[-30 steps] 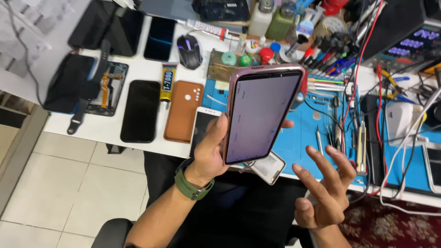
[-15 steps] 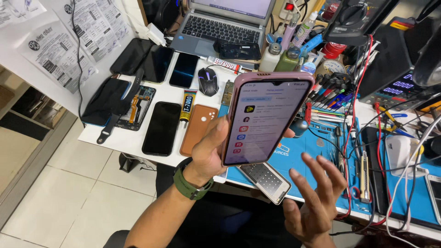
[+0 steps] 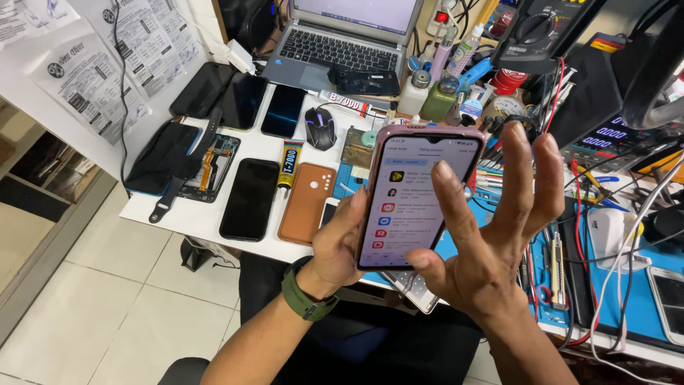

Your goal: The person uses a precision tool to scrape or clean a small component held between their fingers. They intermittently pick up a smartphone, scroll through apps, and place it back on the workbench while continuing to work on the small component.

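Observation:
My left hand (image 3: 337,242), with a green watch on its wrist, grips a smartphone (image 3: 402,192) in a pink case. The phone stands upright above the front edge of the white workbench (image 3: 206,214). Its screen is lit and shows a list with small coloured icons. My right hand (image 3: 491,228) is raised in front of the phone's right side, fingers spread, with the index finger over the screen. Whether the fingertip touches the glass I cannot tell. A small device with a keypad (image 3: 417,289) lies partly hidden under both hands.
On the bench lie several dark phones (image 3: 249,198), a brown phone case (image 3: 308,203), an opened phone (image 3: 210,167), a black mouse (image 3: 320,128), glue tubes, a laptop (image 3: 342,36) and bottles. Tools and cables crowd a blue mat (image 3: 634,306) at right. Tiled floor lies at left.
My right hand rose from below the bench edge to in front of the phone's screen. The screen went from blank to a lit list. The view shifted farther over the bench.

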